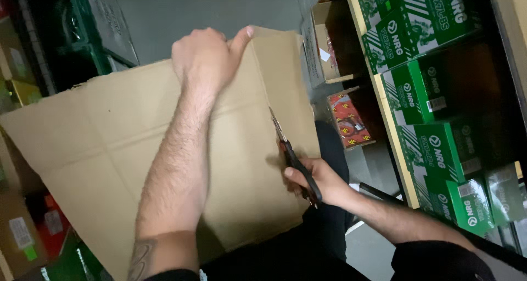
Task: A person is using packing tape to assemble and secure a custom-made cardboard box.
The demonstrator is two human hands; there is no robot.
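Head view: our left hand [204,58] is clamped on the far edge of the flattened cardboard sheet [110,149], thumb over the top. Our right hand [318,181] is closed around the handles of the scissors [291,155], whose blades bite into the sheet's right portion. Green boxes [439,144] fill shelves right of the sheet; a red package [347,119] stands between.

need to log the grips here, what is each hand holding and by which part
The left hand grips the flattened cardboard sheet at its far top edge. The right hand holds the scissors by the dark handles, blades in the cardboard.
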